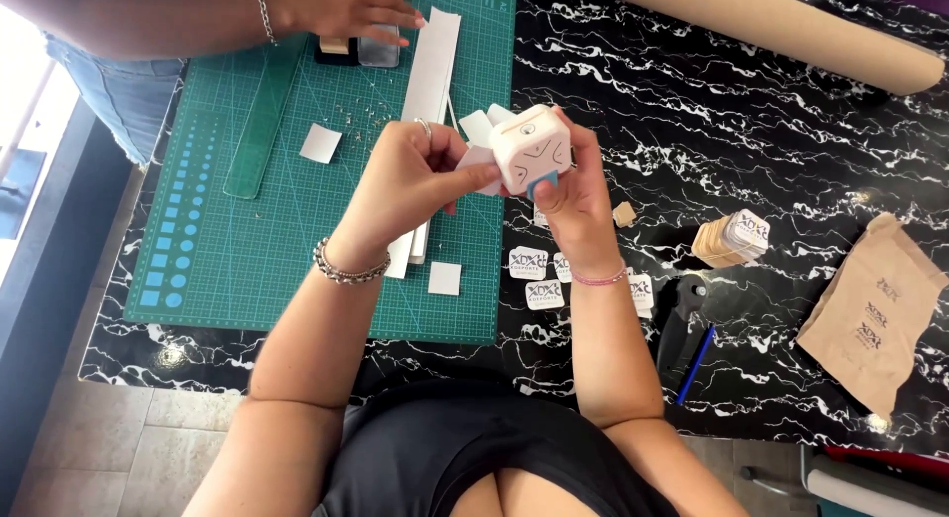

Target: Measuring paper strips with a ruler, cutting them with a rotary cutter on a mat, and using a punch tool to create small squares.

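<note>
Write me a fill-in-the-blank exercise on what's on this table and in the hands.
1. Both hands, left hand and right hand, hold a white punch above the ____ cutting mat.
2. The brown paper bag lies at the table's ____ side.
3. Another person's hand reaches in from the ____ edge of the view.
4. The table top is black with ____ veins.

Missing words: green; right; top; white

Green gridded cutting mat [247,240], black white-veined marble table [732,131], cream corner punch [532,149], brown paper bag [875,314].
</note>
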